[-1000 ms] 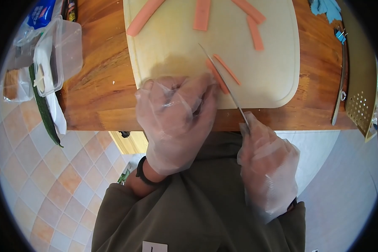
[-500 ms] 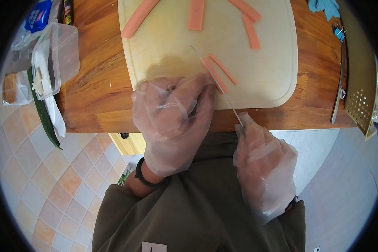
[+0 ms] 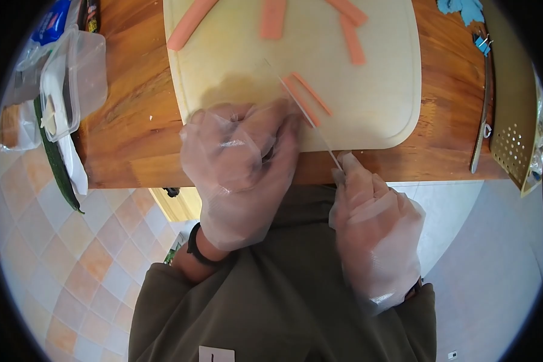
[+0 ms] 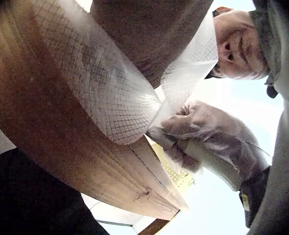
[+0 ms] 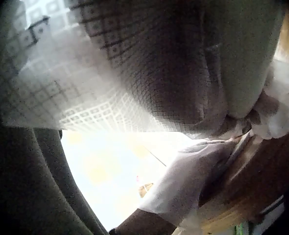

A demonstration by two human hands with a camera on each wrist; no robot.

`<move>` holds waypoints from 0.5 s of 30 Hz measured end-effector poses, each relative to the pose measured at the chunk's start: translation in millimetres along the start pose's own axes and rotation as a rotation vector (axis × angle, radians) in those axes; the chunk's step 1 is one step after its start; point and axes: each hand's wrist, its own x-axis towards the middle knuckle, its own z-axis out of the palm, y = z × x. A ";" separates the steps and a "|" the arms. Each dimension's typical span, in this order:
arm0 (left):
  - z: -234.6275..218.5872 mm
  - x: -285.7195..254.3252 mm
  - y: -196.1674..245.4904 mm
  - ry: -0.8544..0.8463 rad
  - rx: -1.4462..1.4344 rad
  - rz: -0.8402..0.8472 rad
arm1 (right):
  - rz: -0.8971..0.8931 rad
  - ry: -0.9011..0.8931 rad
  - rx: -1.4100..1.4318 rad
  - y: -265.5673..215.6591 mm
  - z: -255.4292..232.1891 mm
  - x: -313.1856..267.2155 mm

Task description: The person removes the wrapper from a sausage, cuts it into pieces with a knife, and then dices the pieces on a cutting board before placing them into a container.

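A pale cutting board lies on a wooden table; at its near edge the person's left hand, in a clear plastic glove, has its fingers bent in and holds an orange strip against the board, though the fingertips are hidden; the right hand, gloved alike, is just off the board's near edge, to the right of the left hand, with its fingers closed round the handle of a knife; the blade slants up over the board and runs along the held strip, while a thinner sliver lies on the board just right of the blade; towards the board's far side lie a long piece at the left, a flat piece near the middle, and two more pieces at the right, one touching the other; left of the board are a clear plastic container and a cucumber; right of the board are a blue cloth, a blue clip and a perforated holder.
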 end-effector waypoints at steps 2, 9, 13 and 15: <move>0.3 -0.3 -0.2 -0.008 -0.017 -0.017 | -0.015 0.024 -0.010 -0.8 0.2 0.3; -2.4 3.7 -2.9 0.010 -0.083 0.043 | 0.056 -0.093 0.020 -3.2 -4.5 6.3; 1.7 -3.0 -6.1 0.120 -0.152 -0.002 | 0.027 -0.039 0.023 -0.4 0.6 4.7; -1.2 -1.7 -6.1 0.111 -0.161 -0.008 | 0.002 -0.027 0.029 0.7 1.4 4.5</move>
